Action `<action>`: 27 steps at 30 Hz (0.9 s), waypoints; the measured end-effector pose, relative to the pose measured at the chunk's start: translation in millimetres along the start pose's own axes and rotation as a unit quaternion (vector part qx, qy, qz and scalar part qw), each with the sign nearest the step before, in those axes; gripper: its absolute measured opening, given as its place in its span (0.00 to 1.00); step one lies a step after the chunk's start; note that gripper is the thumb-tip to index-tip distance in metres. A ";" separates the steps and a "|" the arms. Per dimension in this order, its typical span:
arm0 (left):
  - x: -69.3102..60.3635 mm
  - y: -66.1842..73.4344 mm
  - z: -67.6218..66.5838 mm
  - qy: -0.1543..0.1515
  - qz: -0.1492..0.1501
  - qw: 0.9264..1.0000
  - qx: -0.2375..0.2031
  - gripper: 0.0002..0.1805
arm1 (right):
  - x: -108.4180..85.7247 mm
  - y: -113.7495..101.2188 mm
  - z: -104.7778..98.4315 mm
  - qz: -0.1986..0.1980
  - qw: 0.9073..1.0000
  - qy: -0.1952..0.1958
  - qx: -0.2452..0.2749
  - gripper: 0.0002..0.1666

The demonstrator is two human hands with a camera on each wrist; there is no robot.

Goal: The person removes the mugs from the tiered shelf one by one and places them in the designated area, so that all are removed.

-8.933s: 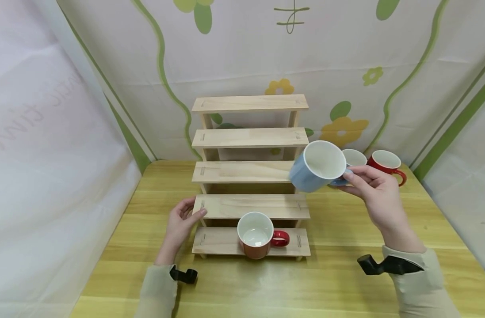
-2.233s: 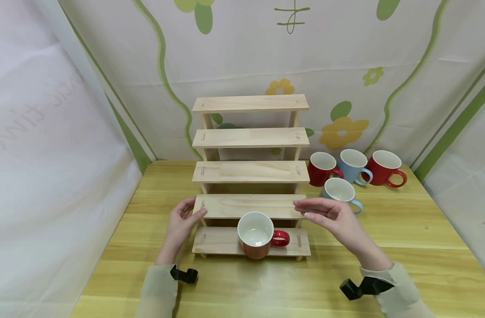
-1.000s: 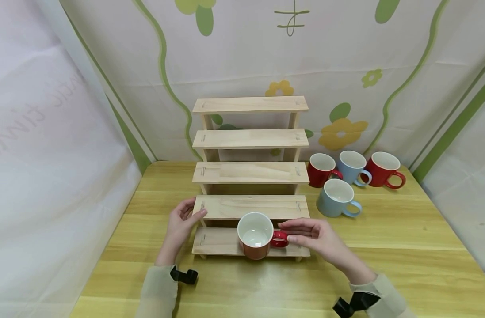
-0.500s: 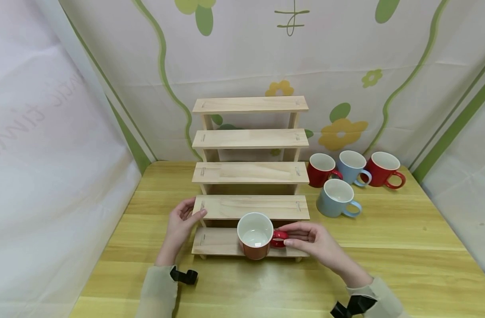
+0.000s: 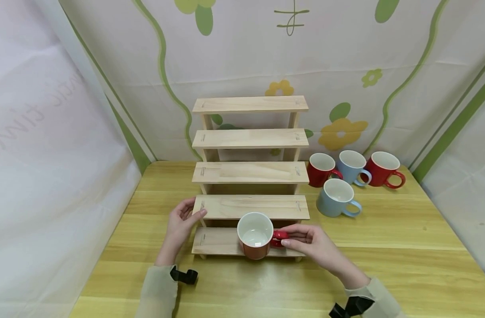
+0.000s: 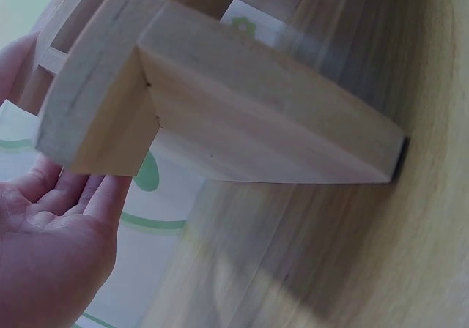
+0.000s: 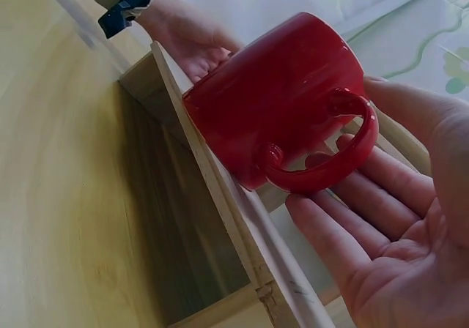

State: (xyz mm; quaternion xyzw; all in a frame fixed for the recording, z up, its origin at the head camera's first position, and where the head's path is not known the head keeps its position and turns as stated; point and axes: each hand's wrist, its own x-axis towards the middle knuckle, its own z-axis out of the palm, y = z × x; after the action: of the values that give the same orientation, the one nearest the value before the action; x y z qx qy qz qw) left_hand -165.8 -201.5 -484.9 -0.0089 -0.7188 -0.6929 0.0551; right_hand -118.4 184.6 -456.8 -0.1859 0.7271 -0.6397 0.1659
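A red mug (image 5: 256, 235) with a white inside stands upright on the lowest step of a stepped wooden stand (image 5: 250, 171). At its handle is my right hand (image 5: 311, 243), thumb on the near side and fingers on the far side. The right wrist view shows fingertips (image 7: 341, 143) through the loop of the handle, around which the fingers sit loosely. My left hand (image 5: 181, 224) grips the left end of the second step, its thumb on top. In the left wrist view, fingers (image 6: 80, 189) lie behind the board's end; the fingertips are hidden there.
Right of the stand, several mugs stand on the wooden table (image 5: 385, 247): a red mug (image 5: 320, 171), a blue mug (image 5: 351, 166) and another red mug (image 5: 383, 169), with a second blue mug (image 5: 335, 201) nearer. A patterned curtain (image 5: 242, 53) hangs behind.
The blue mug once carried by my right hand now stands by the others. That hand came down to the red mug's handle and shifted slightly there. Mug and left hand stay put.
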 end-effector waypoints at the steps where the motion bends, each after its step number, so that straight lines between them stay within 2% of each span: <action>1: 0.1 0.3 0.0 0.000 0.000 1.000 0.000 0.28 | 0.2 0.2 0.5 0.004 1.000 0.001 0.000 0.18; 15: 1.5 1.0 1.7 -0.003 0.010 1.000 0.001 0.27 | 1.9 -0.4 10.4 0.033 0.999 0.021 -0.004 0.17; 27: -0.1 1.2 0.3 -0.004 -0.016 1.000 0.009 0.28 | -0.6 -2.1 14.8 0.061 0.997 0.051 -0.022 0.17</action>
State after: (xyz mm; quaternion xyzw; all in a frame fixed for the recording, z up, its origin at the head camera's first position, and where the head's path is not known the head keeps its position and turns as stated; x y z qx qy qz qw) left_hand -165.6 -201.2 -483.8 0.0004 -0.7256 -0.6869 0.0414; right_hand -110.6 171.9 -456.7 -0.1119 0.7586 -0.6207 0.1632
